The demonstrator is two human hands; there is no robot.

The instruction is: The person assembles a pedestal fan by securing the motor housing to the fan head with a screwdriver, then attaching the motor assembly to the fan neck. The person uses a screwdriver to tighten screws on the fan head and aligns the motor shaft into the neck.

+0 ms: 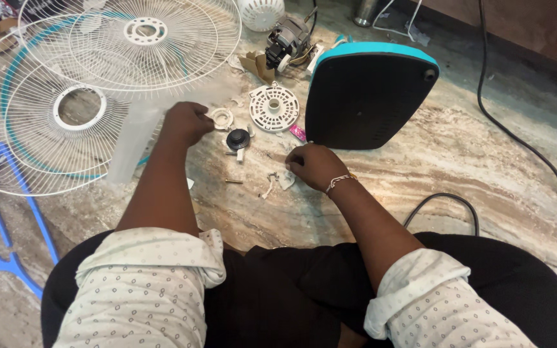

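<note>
My left hand (187, 121) rests curled on the marble floor, touching a small white plastic ring (221, 118). A black round knob (238, 138) lies just right of it. My right hand (312, 165) is closed over small parts on the floor, beside a little white bracket (269, 185); what it grips is hidden. A brass screw (233, 181) lies between my hands. A white round slotted motor cover (274, 106) sits beyond the knob.
Two white wire fan guards (98, 77) lie at the left, over a clear fan blade (130, 138). A black and teal fan base (365, 93) stands at the right. A fan motor (286, 44), a blue hanger (1, 225) and black cables (523, 148) lie around.
</note>
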